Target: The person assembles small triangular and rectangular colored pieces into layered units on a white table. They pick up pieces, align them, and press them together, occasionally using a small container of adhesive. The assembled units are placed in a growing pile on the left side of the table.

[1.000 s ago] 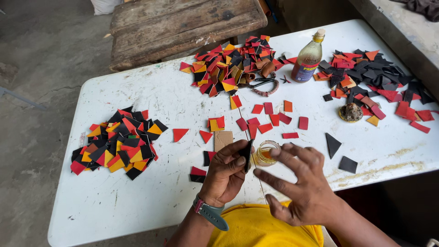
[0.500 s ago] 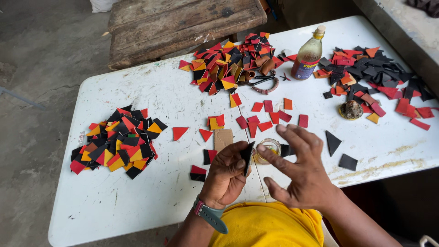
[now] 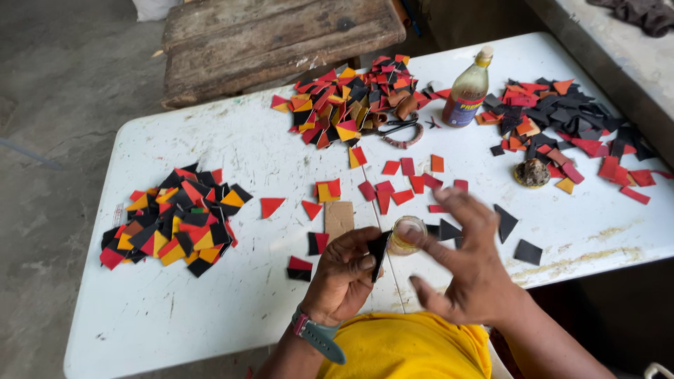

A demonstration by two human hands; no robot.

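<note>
Two hands work close together at the near edge of the white bench (image 3: 232,295) in the head view. The left hand (image 3: 342,277), with a teal watch strap at the wrist, is closed around a narrow black piece (image 3: 379,251) held upright between thumb and fingers; most of that piece is hidden inside the grip. The right hand (image 3: 469,263) hangs just beside it with fingers spread wide and holding nothing, its forefinger reaching toward a small clear cup (image 3: 406,234) of yellowish liquid; whether the fingertip touches the rim cannot be told. A brown rectangle (image 3: 339,218) lies flat on the bench just beyond the left hand. Farther left sits a heap of black, red and yellow cut pieces (image 3: 172,221), and a second heap (image 3: 347,109) lies at the far side, with scissors (image 3: 400,130) partly buried at its edge. An amber bottle (image 3: 467,91) stands upright beside them, and a third heap (image 3: 569,123) spreads to the right, its outer pieces blurred. A small round lumpy object (image 3: 532,173) near that heap is too unclear to name. Yellow clothing (image 3: 407,347) fills the bottom of the view, and the right forearm is cut off there.
</note>
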